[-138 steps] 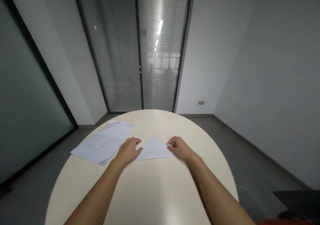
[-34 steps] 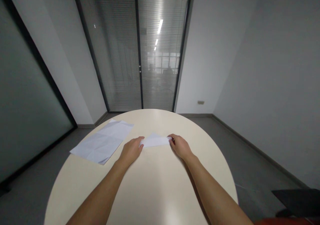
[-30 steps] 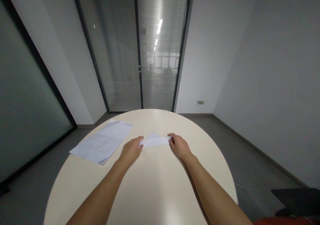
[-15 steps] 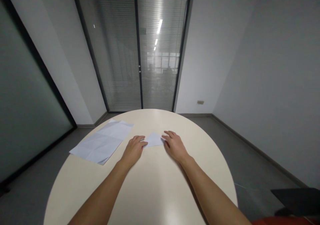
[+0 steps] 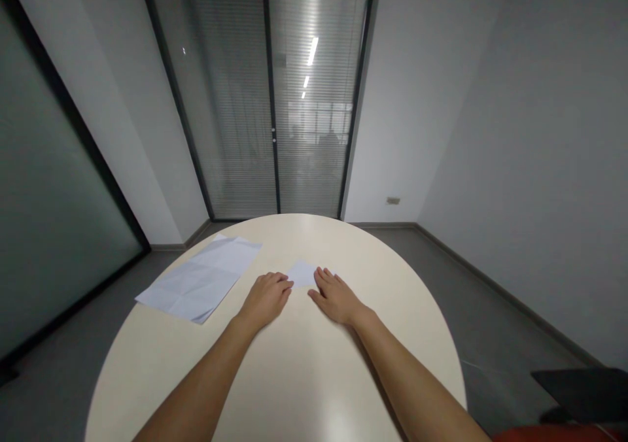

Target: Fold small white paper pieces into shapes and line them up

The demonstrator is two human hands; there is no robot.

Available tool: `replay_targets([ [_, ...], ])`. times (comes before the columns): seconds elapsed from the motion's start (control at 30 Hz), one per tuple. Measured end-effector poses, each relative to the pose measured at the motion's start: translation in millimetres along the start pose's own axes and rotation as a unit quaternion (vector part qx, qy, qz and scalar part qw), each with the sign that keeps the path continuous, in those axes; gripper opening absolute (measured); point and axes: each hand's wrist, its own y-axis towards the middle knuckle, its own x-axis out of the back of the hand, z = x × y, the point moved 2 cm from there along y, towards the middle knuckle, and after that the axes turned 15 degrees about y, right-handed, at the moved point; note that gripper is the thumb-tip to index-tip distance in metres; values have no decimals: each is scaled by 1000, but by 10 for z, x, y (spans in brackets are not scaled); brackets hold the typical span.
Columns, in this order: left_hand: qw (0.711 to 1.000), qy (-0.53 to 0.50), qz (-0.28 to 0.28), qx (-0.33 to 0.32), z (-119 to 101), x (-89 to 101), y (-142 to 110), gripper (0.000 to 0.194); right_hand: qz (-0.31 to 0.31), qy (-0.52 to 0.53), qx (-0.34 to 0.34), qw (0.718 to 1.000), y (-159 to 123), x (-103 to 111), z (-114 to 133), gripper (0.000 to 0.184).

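No brand, label or legible writing shows anywhere; the folded paper (image 5: 301, 274) under the hands is plain white, and so is the stack of creased sheets (image 5: 201, 284) lying well off to the left of the left hand (image 5: 266, 298). The folded paper lies flat on the round cream table (image 5: 294, 376), mostly covered: only a small pale patch shows between and just beyond the two sets of fingertips, so its full outline and the way it is folded cannot be made out. The left hand rests palm down with fingers loosely curled, its fingertips touching the paper's left edge; it grasps nothing. The right hand (image 5: 335, 296) lies flat with fingers spread and straight, pressing down on the right part of the paper, not closed around anything. Both forearms run from the bottom edge of the picture, cut off there. Past the hands, beyond the table's far rim, stands a glass door with blinds (image 5: 267, 102); dim shapes behind it are too faint to identify. At the lower right corner a dark flat object (image 5: 583, 393) is cut off by the frame and cannot be identified.
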Motion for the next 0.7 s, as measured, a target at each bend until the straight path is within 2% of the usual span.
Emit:
replay_targets([
  [0.1,1000,7,-8,-2,-18,-21,-7,32,-26,-18,14,999,7,52,-6,56],
  [0.2,1000,14,-14,-4,-22,-44,-8,34,-42,-40,40,998,3,137,74,35],
  [0.27,1000,21,-14,-1,-17,-64,-10,36,-48,-55,35,997,-6,198,129,28],
  [0.4,999,32,-1,3,1,-127,-23,42,-43,-45,49,997,-24,267,178,29],
  [0.53,999,26,40,13,25,-204,-33,47,-32,5,78,996,-35,259,160,29],
  [0.7,998,2,59,6,40,-256,-20,50,28,68,119,990,-43,186,173,26],
])
